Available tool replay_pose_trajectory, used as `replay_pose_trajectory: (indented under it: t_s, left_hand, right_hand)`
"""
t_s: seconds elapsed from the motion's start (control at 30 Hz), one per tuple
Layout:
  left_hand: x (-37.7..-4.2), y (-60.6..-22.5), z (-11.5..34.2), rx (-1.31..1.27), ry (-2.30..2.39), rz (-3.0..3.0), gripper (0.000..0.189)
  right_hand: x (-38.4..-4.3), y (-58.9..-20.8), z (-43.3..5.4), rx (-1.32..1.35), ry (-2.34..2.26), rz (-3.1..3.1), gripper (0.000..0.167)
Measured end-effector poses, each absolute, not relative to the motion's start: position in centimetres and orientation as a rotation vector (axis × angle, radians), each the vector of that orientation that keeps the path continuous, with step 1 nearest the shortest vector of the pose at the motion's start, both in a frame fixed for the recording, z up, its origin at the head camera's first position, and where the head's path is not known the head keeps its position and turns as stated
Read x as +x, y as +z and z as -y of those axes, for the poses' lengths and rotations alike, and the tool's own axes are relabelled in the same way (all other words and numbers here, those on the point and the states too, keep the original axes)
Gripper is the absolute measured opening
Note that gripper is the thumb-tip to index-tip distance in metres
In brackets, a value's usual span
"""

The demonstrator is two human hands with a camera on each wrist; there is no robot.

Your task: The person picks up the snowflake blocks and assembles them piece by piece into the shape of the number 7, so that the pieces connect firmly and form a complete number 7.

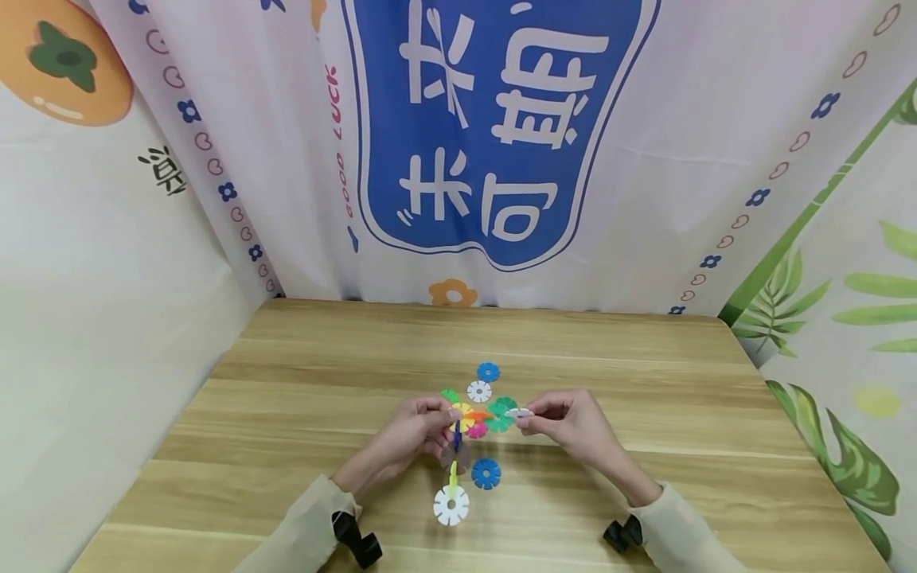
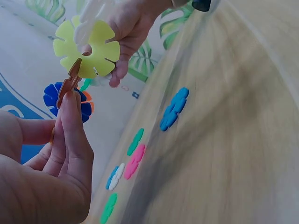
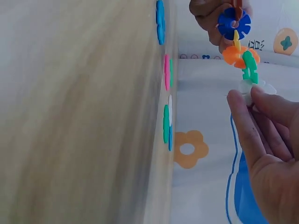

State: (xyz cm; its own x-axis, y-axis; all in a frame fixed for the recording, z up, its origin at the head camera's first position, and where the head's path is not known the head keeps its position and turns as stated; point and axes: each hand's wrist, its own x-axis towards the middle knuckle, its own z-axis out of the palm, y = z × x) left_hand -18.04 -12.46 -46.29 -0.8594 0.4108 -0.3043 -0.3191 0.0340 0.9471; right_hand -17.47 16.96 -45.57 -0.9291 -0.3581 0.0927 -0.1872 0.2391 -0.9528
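Disc chain [image 1: 478,416]: held above tabletop [image 1: 286,374], about midway between left and right edges | left hand [image 1: 413,434]: fingers curled, pinching brown disc [image 2: 69,84] | right hand [image 1: 575,423]: pinching white end disc [image 1: 517,413] | loose blue disc [image 1: 489,367]: lying nearest far edge

the wood-grain table [image 1: 322,358] bears notched plastic discs: a blue disc [image 1: 482,372] nearest its far edge, a white disc [image 1: 473,391] beside it, two green discs [image 1: 449,395], a pink disc [image 1: 477,430], and another blue disc [image 1: 479,475] farthest from that edge.
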Motion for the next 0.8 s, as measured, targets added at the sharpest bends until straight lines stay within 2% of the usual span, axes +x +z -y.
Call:
replay_pose_trajectory:
  t_s: [0.53,0.8]
  left_hand:
    - [-17.8,-46.42,11.98,0.074,1.911,-1.82,0.017]
    - [-17.61,-46.43,11.52,0.072,1.92,-1.811,0.024]
  right_hand:
    - [-17.12,-45.43,-16.36,-0.528,-1.802,-2.282,0.009]
    - [-17.33,-45.87,-16.56,-0.466,-1.796,-2.254,0.015]
